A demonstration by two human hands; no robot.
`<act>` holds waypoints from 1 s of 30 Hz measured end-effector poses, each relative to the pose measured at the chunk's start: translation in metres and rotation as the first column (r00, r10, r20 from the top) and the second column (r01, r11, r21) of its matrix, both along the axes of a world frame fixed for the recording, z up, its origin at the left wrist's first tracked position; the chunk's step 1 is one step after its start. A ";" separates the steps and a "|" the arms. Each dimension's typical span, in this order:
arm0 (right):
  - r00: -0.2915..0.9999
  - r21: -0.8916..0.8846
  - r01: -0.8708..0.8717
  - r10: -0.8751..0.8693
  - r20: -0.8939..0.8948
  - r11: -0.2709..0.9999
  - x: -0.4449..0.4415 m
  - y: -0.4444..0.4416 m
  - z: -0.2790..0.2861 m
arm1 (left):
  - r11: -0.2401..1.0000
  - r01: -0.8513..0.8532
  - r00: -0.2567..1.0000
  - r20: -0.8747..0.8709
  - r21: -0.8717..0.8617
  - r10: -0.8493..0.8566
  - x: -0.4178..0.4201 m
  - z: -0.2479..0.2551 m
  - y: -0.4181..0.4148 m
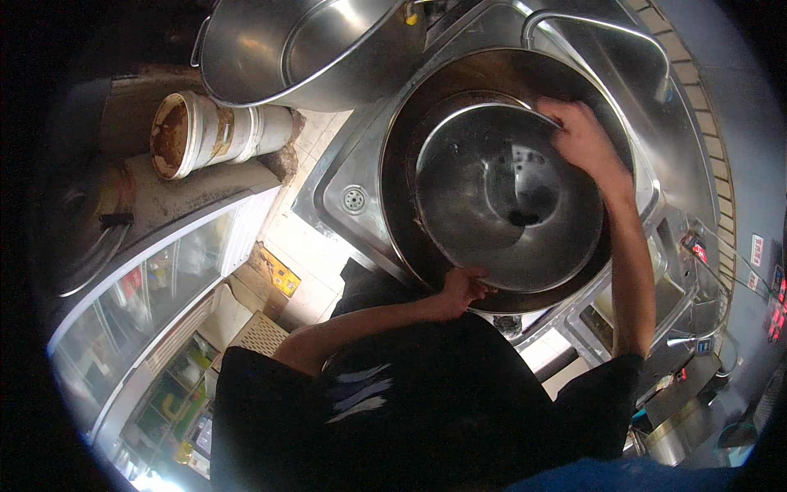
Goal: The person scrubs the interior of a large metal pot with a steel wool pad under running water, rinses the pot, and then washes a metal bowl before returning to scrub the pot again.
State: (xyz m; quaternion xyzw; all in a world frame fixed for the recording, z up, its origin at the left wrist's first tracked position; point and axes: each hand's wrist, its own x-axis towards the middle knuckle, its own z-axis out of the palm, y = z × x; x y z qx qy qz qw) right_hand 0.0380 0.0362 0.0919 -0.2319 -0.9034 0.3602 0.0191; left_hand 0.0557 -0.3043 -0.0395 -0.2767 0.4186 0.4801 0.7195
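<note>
A round, dark grey metal bowl (461, 178) lies tilted inside the mouth of a much larger metal pot (398, 154). My left hand (462, 294) grips the bowl's near rim, its fingers partly hidden beneath the edge. At the upper right of the bowl, my right hand (575, 126) is closed on the far rim and looks slightly blurred. The large pot sits over a stainless steel sink, whose drain strainer (354, 200) shows to the left of the pot.
Another large steel pot (246, 67) stands tilted at the upper left. Beside it, white plastic buckets (209, 132) rest on their side above a glass-fronted cabinet (166, 270). A curved faucet (605, 21) arches over the sink's far right side. More metal pans and basins stand at the right.
</note>
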 end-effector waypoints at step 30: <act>0.389 -0.669 0.632 -0.906 -0.165 0.393 0.186 -0.096 -0.119 | 0.794 0.569 -0.200 -0.972 -0.215 -0.120 -0.189 0.046 0.088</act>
